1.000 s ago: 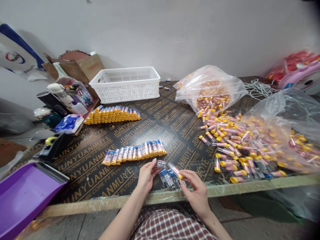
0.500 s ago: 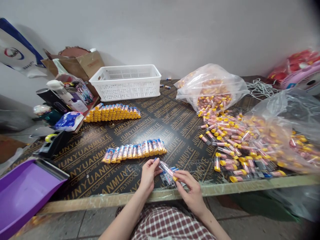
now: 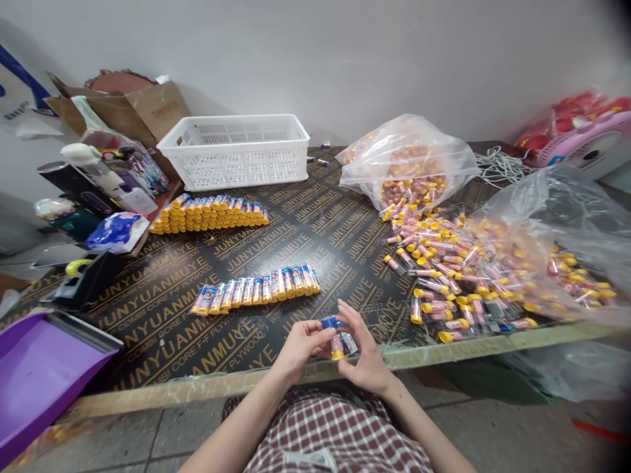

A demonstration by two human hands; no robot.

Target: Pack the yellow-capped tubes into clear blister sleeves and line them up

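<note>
My left hand (image 3: 303, 343) pinches a small clear tube (image 3: 337, 347) just above the table's front edge. The tube stands nearly upright, its yellow cap at the bottom and a blue label or wrapper (image 3: 329, 322) at its top. My right hand (image 3: 363, 355) curves around the other side, its fingers at the blue end and the thumb near the yellow cap. Behind the tube, partly hidden by my hands, lie small printed film pieces (image 3: 349, 343). A row of blue-labelled tubes with yellow caps (image 3: 256, 292) lies just beyond my left hand.
A stack of labelled tubes (image 3: 211, 213) lies before a white plastic basket (image 3: 241, 164). To the right, a loose heap of pink-filled tubes (image 3: 444, 263) spills from a clear bag (image 3: 414, 151). At left are a tape dispenser (image 3: 86, 279) and a purple dustpan (image 3: 54, 381).
The tube has turned from slanted to nearly upright, with blue now at its top. My right hand has shifted from the yellow cap to around the tube. The view has shifted slightly.
</note>
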